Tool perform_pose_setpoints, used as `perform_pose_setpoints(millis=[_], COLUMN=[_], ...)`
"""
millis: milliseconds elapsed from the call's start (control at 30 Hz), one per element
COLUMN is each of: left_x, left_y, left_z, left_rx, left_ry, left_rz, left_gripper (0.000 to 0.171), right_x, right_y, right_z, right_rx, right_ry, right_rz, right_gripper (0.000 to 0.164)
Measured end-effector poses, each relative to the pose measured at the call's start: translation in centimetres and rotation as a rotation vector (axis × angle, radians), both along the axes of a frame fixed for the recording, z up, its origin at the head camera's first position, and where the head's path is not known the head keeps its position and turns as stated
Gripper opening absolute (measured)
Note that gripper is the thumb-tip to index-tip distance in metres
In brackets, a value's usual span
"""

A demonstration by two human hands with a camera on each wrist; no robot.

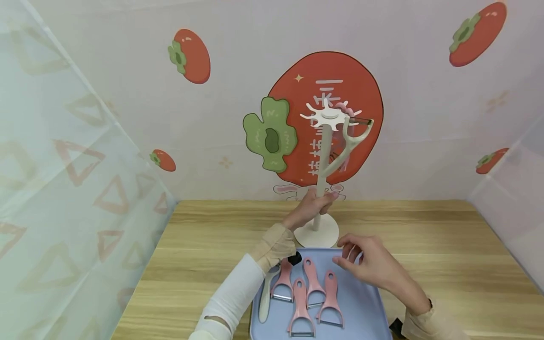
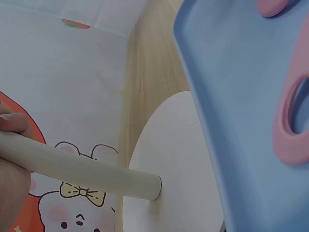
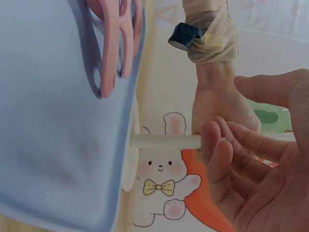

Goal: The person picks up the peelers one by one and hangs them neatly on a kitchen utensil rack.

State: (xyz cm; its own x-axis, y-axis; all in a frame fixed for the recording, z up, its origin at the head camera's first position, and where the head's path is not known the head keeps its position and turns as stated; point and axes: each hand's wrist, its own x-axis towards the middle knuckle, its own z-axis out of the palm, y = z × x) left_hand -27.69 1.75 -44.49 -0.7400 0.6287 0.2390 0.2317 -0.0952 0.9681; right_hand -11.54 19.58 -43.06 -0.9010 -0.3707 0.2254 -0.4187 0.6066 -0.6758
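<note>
A cream stand (image 1: 325,151) with a round base (image 1: 327,231) and a spiky hook ring (image 1: 329,115) rises behind the tray. My left hand (image 1: 312,207) grips its pole low down, fingers wrapped round it. From the ring hangs a cream peeler (image 1: 352,139), its blade end up at the hooks. Something pink (image 1: 344,109) shows on the ring's far side, mostly hidden. My right hand (image 1: 369,259), its fingers loosely bent and holding nothing, hovers over the tray's far right corner. Several pink peelers (image 1: 300,300) and a cream peeler (image 1: 265,300) lie on the blue tray (image 1: 361,316).
The wooden table (image 1: 204,245) runs back to a wall cloth (image 1: 238,108) printed with persimmons. The tray's far edge sits close against the stand's base. Dark wrist devices (image 1: 295,258) are strapped to both wrists.
</note>
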Motion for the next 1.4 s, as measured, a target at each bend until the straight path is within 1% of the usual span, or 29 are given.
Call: perform_pose_setpoints(millis=[200, 300, 467, 533, 767, 933, 1100, 1267, 1400], left_x=[0.1, 0.2, 0.2, 0.2, 0.2, 0.2, 0.3, 0.2, 0.2], left_y=[0.0, 0.1, 0.3, 0.3, 0.2, 0.2, 0.1, 0.1, 0.1], left_z=[-0.2, -0.2, -0.2, -0.2, 0.0, 0.1, 0.0, 0.0, -0.1], left_rx=[0.004, 0.008, -0.002, -0.008, -0.004, -0.008, -0.009, 0.001, 0.007], left_ry=[-0.006, 0.002, 0.004, 0.000, 0.003, 0.007, 0.014, 0.018, 0.020], left_rz=[0.012, 0.008, 0.002, 0.000, 0.012, 0.011, 0.021, 0.015, 0.013], left_gripper=[0.049, 0.049, 0.047, 0.047, 0.051, 0.052, 0.054, 0.053, 0.053], right_x=[0.4, 0.6, 1.0, 1.2, 1.4, 1.5, 1.3, 1.0, 1.0], right_y=[-0.6, -1.0, -1.4, -1.5, -2.1, -2.2, -1.8, -1.2, -0.8], right_z=[-1.3, -2.3, -3.8, -4.1, -4.0, -3.8, -3.7, -3.4, -2.8], right_rx=[0.047, 0.100, 0.249, 0.284, 0.285, 0.269, 0.271, 0.268, 0.289], right_ry=[-0.128, -0.162, -0.212, -0.237, -0.278, -0.275, -0.274, -0.314, -0.296], right_rz=[0.092, 0.114, 0.077, 0.060, 0.060, 0.076, 0.067, 0.072, 0.066], right_gripper=[0.035, 0.037, 0.053, 0.058, 0.059, 0.057, 0.056, 0.057, 0.056])
